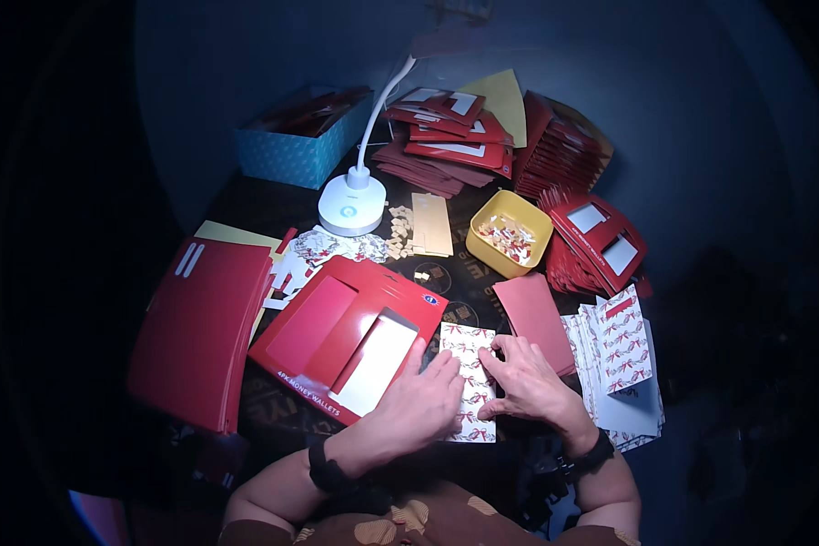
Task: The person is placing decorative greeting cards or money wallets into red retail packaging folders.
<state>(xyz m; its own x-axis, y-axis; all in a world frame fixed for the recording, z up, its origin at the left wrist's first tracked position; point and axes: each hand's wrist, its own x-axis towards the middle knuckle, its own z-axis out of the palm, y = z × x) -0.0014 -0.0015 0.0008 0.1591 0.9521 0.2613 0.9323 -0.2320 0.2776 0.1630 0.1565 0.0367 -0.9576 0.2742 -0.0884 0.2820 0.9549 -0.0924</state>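
Observation:
A white folded card [472,387] with a red bow and green sprig pattern lies upright on the dark table in front of me. My left hand [420,396] rests along its left edge, fingers stretched out flat. At its right edge is my right hand [526,380], with thumb and bent fingers apart, their tips touching the card. Just left of my left hand is a red cardboard sleeve [341,332] with two window openings, one showing pink and one white. Pink-red envelopes [534,318] lie beyond my right hand.
At right stand stacks of patterned cards [626,350] and red sleeves [591,237]. A yellow tub [499,259] holds small pieces. A white lamp [352,207], blue box [291,159] and piled sleeves [460,146] stand behind. Red sheets [200,337] are stacked at left.

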